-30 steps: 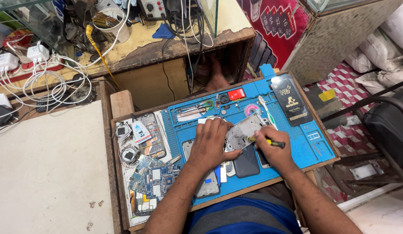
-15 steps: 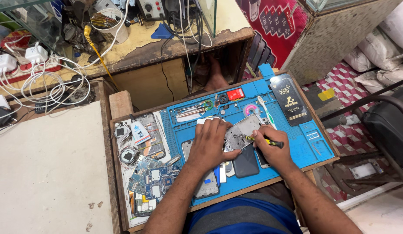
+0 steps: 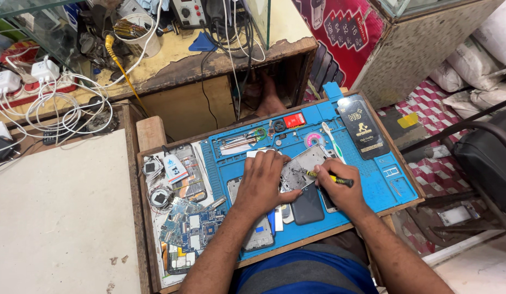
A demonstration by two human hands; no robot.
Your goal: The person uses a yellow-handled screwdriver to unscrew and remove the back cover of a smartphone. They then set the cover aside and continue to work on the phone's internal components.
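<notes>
An opened phone frame (image 3: pixel 303 166) lies on a blue repair mat (image 3: pixel 367 179) set on a wooden tray. My left hand (image 3: pixel 261 182) presses flat on the frame's left side, holding it down. My right hand (image 3: pixel 340 190) grips a small yellow and black screwdriver (image 3: pixel 329 177), its tip touching the frame. A dark phone back cover (image 3: pixel 308 206) lies just below the frame, between my two hands.
Loose circuit boards (image 3: pixel 190 228) and small parts crowd the tray's left side. A black phone box (image 3: pixel 363 128), a pink reel (image 3: pixel 314 140) and tweezers (image 3: pixel 236 142) lie on the mat. White chargers and cables (image 3: pixel 51 103) cover the back bench. A pale counter (image 3: pixel 57 218) is at left.
</notes>
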